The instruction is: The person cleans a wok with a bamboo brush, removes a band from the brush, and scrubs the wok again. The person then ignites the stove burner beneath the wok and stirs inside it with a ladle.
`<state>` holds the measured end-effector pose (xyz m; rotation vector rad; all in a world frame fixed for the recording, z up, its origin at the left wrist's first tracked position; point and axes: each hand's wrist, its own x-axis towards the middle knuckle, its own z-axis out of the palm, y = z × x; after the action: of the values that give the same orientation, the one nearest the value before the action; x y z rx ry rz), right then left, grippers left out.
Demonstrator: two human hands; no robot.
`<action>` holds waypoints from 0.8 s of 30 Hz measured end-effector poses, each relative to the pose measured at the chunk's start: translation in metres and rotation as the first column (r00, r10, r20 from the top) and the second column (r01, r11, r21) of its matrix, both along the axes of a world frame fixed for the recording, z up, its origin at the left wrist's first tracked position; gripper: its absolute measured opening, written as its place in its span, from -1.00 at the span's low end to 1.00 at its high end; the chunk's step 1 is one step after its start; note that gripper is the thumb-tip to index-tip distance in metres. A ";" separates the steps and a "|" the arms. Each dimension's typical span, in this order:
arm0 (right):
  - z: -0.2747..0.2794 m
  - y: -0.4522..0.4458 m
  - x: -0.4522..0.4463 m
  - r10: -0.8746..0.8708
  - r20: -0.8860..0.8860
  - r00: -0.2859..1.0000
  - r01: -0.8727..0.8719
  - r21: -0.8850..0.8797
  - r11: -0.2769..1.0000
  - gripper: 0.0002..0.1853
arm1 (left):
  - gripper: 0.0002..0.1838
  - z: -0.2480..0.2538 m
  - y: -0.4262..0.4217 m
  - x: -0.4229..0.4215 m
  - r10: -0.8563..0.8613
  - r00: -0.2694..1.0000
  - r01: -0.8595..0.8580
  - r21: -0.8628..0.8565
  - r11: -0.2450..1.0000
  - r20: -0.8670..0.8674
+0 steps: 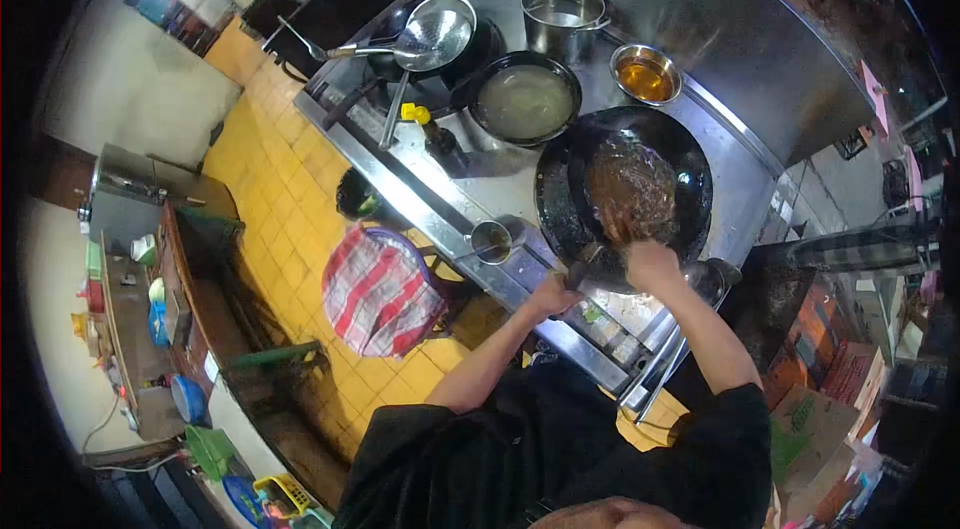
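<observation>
A black wok point(690, 169) sits on the stove with swirling brownish water point(630, 179) inside. My left hand point(553, 297) is closed around the wok's handle at its near left edge. Over the near rim, my right hand point(655, 269) is a fist around a brown bristly brush point(618, 226), which looks like a bamboo wok brush. Its bristles are in the water, slightly blurred, and my fingers hide its grip. Left of the wok, a small metal cup point(491, 242) stands near the counter's front edge.
Behind the wok are a pan of cloudy liquid point(522, 104), a steel pot point(564, 24) under a faucet, and a bowl of amber liquid point(647, 75). A strainer point(435, 34) rests over another wok. A striped cloth point(383, 291) covers a stool at left.
</observation>
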<state>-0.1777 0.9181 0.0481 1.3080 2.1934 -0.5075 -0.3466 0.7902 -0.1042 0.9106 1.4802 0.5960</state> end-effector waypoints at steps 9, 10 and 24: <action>-0.095 0.096 0.074 -0.332 -0.071 0.941 0.337 0.323 0.884 -0.74 | -0.69 0.009 0.001 0.000 0.038 0.995 -0.025 -0.134 0.991 0.090; -0.089 0.079 0.080 -0.272 -0.015 0.962 0.263 0.312 0.913 -0.73 | -0.69 0.015 0.001 -0.001 0.038 0.995 -0.026 -0.132 0.991 0.091; -0.079 0.077 0.074 -0.418 -0.121 0.900 0.432 0.358 0.828 -0.69 | -0.72 0.007 0.000 -0.004 -0.017 0.997 0.023 -0.081 0.996 0.070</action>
<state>-0.1039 0.9949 -0.0305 2.0373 2.0922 -0.2708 -0.3505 0.7899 -0.0972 0.8330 1.4216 0.5434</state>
